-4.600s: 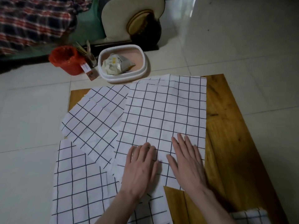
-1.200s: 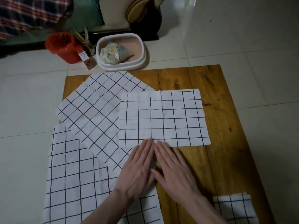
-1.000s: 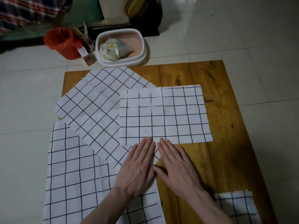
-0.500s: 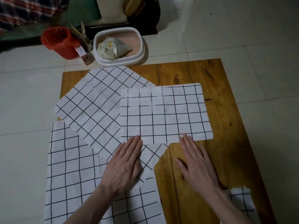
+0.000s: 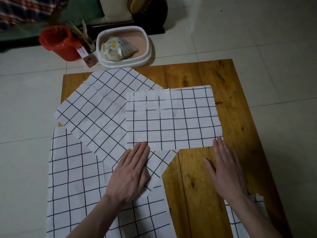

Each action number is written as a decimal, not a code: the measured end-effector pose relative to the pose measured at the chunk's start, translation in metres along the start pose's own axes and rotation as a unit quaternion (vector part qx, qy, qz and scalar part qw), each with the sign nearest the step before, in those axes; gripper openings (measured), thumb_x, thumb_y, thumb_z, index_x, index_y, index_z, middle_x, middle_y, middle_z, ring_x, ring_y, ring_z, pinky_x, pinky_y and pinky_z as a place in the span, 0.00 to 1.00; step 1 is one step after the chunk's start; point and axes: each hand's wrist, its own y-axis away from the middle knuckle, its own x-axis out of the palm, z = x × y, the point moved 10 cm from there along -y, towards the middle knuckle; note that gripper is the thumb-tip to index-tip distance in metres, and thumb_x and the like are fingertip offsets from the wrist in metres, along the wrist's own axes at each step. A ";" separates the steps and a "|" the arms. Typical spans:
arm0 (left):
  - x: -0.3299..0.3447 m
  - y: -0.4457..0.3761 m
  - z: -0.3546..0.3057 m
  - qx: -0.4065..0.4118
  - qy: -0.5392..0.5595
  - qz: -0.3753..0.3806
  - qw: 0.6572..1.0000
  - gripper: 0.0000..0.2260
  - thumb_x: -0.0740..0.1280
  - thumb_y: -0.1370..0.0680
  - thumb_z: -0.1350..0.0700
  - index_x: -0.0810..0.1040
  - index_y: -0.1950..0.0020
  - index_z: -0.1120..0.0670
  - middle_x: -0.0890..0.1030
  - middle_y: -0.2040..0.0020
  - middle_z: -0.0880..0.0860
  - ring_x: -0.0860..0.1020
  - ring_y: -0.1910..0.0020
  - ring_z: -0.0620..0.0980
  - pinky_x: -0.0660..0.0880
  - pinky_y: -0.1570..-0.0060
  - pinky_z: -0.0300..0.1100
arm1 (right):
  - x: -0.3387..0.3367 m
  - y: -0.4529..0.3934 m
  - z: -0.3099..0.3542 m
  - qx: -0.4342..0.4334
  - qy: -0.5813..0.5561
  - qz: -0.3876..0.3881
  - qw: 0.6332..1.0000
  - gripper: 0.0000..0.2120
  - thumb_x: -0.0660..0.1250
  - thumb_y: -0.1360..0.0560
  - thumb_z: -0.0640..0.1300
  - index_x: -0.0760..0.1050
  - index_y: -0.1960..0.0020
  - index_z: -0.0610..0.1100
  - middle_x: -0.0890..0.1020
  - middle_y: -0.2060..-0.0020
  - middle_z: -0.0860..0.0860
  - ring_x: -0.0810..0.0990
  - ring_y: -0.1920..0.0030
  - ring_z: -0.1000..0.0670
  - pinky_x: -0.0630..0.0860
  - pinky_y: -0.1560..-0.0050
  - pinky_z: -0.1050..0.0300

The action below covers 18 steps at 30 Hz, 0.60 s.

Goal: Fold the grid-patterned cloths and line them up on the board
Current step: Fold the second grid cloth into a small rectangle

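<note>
In the head view, a small grid cloth (image 5: 257, 219) at lower right is lying half hidden behind the right forearm and cut by the frame's bottom edge. Toward the top, a red bucket (image 5: 59, 42) and white tub (image 5: 122, 47) are sitting on the floor. The folded cloth (image 5: 173, 117) is lying mid-frame on the wooden board (image 5: 231, 107), overlapping a diagonal cloth (image 5: 97, 110). The left hand (image 5: 130, 174) and right hand (image 5: 224, 169) are lying flat, fingers straight, fingertips touching its near edge, holding nothing.

Bare board (image 5: 202, 182) between my hands and along its right side. Left half covered by overlapping cloths (image 5: 96, 121). Tub (image 5: 145, 48) and red bucket (image 5: 58, 43) crowd the far edge.
</note>
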 end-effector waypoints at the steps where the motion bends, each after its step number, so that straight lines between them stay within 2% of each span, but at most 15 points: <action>1: 0.000 0.000 0.000 -0.002 0.000 0.001 1.000 0.29 0.56 0.15 0.50 0.55 0.14 0.56 0.55 0.14 0.53 0.52 0.15 0.51 0.60 0.20 0.56 | 0.000 0.001 -0.001 0.008 -0.005 -0.005 1.000 0.38 0.35 0.18 0.69 0.37 0.16 0.48 0.37 0.17 0.53 0.37 0.17 0.55 0.44 0.18 0.48; 6: -0.001 -0.002 -0.004 -0.028 -0.011 0.003 1.000 0.28 0.54 0.15 0.48 0.59 0.15 0.56 0.58 0.15 0.54 0.55 0.15 0.52 0.58 0.20 0.55 | -0.006 0.002 0.003 0.036 -0.048 -0.020 0.998 0.35 0.41 0.16 0.66 0.42 0.16 0.48 0.43 0.16 0.53 0.41 0.17 0.53 0.48 0.19 0.49; 9: -0.004 -0.012 -0.011 -0.042 -0.015 -0.004 0.999 0.27 0.55 0.16 0.46 0.67 0.20 0.57 0.66 0.18 0.57 0.64 0.19 0.57 0.58 0.22 0.55 | -0.018 -0.005 0.001 0.065 -0.099 -0.037 0.992 0.31 0.51 0.15 0.60 0.56 0.17 0.47 0.57 0.17 0.52 0.54 0.18 0.50 0.59 0.21 0.47; 11: -0.005 -0.022 -0.024 -0.021 -0.011 -0.010 1.000 0.26 0.56 0.16 0.46 0.69 0.22 0.57 0.69 0.20 0.58 0.67 0.20 0.58 0.59 0.23 0.55 | -0.031 -0.012 0.000 0.075 -0.112 -0.068 0.989 0.25 0.58 0.16 0.54 0.67 0.22 0.45 0.67 0.22 0.49 0.65 0.23 0.46 0.69 0.27 0.44; 13: -0.002 -0.033 -0.043 0.015 -0.008 -0.011 1.000 0.25 0.56 0.15 0.46 0.69 0.21 0.56 0.69 0.20 0.57 0.67 0.20 0.57 0.59 0.22 0.54 | -0.041 -0.021 0.001 0.068 -0.101 -0.092 0.988 0.20 0.62 0.18 0.51 0.74 0.30 0.44 0.75 0.29 0.47 0.72 0.30 0.45 0.74 0.35 0.49; 15: 0.003 -0.041 -0.063 0.055 -0.012 -0.010 0.998 0.26 0.55 0.14 0.46 0.67 0.19 0.56 0.68 0.19 0.56 0.66 0.20 0.55 0.59 0.22 0.53 | -0.047 -0.030 0.002 0.076 -0.097 -0.092 0.988 0.17 0.65 0.19 0.49 0.76 0.34 0.44 0.77 0.35 0.47 0.74 0.36 0.46 0.74 0.43 0.54; 18: 0.009 -0.048 -0.078 0.068 -0.026 -0.007 0.997 0.27 0.54 0.14 0.45 0.66 0.18 0.56 0.68 0.19 0.56 0.67 0.20 0.55 0.62 0.20 0.53 | -0.051 -0.040 -0.003 0.126 -0.114 -0.083 0.982 0.18 0.68 0.20 0.50 0.74 0.33 0.43 0.76 0.38 0.47 0.74 0.40 0.47 0.75 0.50 0.55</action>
